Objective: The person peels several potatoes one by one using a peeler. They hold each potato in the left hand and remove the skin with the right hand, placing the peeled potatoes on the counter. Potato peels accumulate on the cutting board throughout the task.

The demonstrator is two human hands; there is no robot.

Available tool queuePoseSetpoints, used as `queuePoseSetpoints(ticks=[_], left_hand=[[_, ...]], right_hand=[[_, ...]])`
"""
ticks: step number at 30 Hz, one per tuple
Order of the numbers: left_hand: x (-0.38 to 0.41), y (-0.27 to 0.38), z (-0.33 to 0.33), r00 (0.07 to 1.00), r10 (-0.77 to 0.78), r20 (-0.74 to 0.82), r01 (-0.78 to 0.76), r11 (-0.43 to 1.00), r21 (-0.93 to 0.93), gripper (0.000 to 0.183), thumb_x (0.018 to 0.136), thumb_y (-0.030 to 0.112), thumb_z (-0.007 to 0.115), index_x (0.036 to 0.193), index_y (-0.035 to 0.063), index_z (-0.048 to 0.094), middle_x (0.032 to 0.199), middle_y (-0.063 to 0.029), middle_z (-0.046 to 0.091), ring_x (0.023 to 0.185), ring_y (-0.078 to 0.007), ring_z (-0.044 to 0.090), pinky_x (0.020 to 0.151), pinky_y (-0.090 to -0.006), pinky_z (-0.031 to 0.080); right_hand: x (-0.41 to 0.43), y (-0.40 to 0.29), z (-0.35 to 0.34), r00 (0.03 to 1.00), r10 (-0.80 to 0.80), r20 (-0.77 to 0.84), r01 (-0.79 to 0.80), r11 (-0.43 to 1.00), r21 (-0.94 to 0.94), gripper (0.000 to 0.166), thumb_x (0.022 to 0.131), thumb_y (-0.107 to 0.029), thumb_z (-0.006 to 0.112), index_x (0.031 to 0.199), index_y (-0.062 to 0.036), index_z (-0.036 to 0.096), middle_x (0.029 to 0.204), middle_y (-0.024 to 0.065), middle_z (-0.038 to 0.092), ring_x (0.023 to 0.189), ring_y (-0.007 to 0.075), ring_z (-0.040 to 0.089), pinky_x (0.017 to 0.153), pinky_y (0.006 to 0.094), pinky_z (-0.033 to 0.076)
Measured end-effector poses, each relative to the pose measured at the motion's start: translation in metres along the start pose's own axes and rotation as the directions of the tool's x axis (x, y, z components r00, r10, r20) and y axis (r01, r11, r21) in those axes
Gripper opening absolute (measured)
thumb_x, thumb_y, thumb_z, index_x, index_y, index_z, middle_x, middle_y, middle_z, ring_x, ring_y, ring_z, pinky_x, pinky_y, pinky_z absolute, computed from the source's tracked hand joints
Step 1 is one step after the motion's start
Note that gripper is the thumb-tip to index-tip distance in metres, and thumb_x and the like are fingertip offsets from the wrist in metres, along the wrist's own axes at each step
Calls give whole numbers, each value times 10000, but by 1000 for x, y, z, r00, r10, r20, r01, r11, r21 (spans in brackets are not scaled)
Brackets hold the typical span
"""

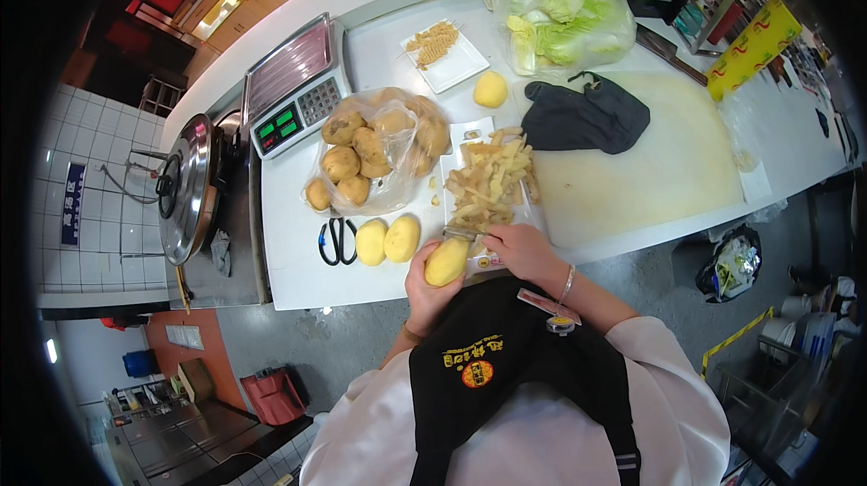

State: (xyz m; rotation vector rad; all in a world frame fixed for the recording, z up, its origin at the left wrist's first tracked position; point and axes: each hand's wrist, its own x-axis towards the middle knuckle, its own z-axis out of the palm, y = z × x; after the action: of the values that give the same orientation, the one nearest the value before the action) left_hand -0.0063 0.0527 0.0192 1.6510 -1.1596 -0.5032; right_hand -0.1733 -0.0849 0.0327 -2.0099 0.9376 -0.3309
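My left hand [424,293] is wrapped around a peeled potato [447,262] at the counter's near edge. In my right hand [518,247] is a metal peeler [463,233], its head against the potato's upper end. Just beyond lies a heap of potato peelings [489,178] on a white cutting board [472,131]. Two peeled potatoes [386,241] sit side by side to the left, beside black-handled scissors [337,242]. Behind them, a clear plastic bag [399,191] holds several unpeeled potatoes [370,146]. One more peeled potato [490,89] rests beyond the peelings.
A digital scale [298,103] stands at the back left, near a lidded pan [186,188]. A square white plate [456,69] bears skewered food. Bagged cabbage [569,5], a black cloth [588,113], a large cutting board [643,181] and a cleaver [657,45] lie rightward.
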Motion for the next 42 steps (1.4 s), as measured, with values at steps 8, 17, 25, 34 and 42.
queuePoseSetpoints(ticks=[8, 17, 25, 34, 42], left_hand=[[21, 27, -2, 958, 287, 7, -284, 947, 149, 668, 598, -2, 794, 1189, 19, 483, 1200, -175, 546, 1116, -322, 540, 977, -409, 429], [29, 44, 16, 980, 151, 129, -167, 978, 125, 901, 676, 85, 795, 1408, 10, 274, 1401, -236, 344, 1272, -375, 421, 1049, -470, 363], [49, 50, -5, 613, -60, 787, 787, 121, -604, 740, 808, 88, 673, 1427, 16, 274, 1339, -156, 464, 1163, -283, 548, 925, -465, 514], [50, 25, -3, 681, -444, 582, 726, 306, -616, 511, 850, -12, 609, 1322, 29, 417, 1216, -123, 564, 1072, -256, 605, 843, -430, 568], [28, 11, 4, 851, -351, 391, 517, 691, -505, 618, 738, 0, 733, 1283, 27, 442, 1151, -93, 577, 1041, -208, 596, 879, -355, 522]], right_hand=[[6, -20, -8, 946, 170, 275, -323, 445, 836, 274, 904, -282, 603, 1054, -54, 577, 847, 61, 654, 625, 129, 631, 473, 242, 429], [11, 4, 3, 952, 14, 305, -300, 219, 928, 419, 800, -155, 709, 1170, -23, 564, 791, 6, 589, 534, 59, 479, 469, 195, 371], [27, -4, -16, 969, -207, 138, 16, 607, 794, 388, 819, -198, 707, 1153, -32, 604, 770, -20, 596, 641, 64, 528, 551, 236, 417], [1, -28, -13, 912, -368, -182, 311, 909, -279, 154, 862, -203, 621, 949, -79, 592, 778, 108, 627, 667, 307, 610, 567, 386, 473], [24, 14, -8, 975, -7, -223, -62, 951, -304, 154, 891, -230, 583, 843, -84, 565, 774, 111, 642, 661, 316, 627, 554, 436, 472]])
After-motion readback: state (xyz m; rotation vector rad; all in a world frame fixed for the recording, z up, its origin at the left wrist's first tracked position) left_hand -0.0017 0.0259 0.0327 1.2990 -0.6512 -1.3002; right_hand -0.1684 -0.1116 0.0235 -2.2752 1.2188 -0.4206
